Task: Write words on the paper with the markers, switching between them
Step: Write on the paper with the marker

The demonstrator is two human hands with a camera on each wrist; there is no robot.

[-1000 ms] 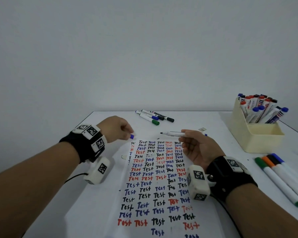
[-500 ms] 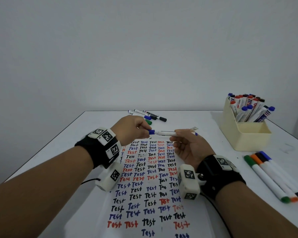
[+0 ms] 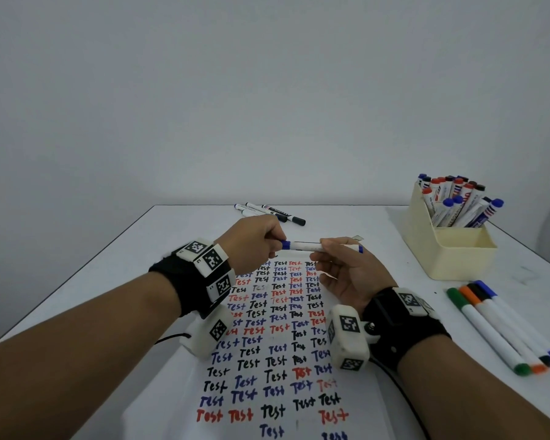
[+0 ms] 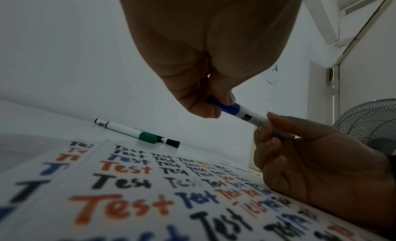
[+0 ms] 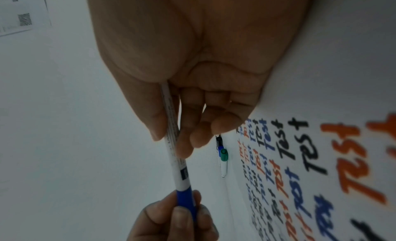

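The head camera looks forward and down over the bench (image 3: 178,249) toward the wall at twelve o'clock. Each wrist camera sits close under its palm, aimed along the fingers (image 4: 199,107). All three share the blue marker (image 3: 305,246) and the paper (image 3: 277,354).

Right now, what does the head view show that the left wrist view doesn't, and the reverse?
Only the head view shows the cream marker box and four markers lying at the table's right. Only the left wrist view shows a fan and the green-capped marker. Both show the left hand pinching the blue cap, the right hand holding the marker barrel, and the paper.
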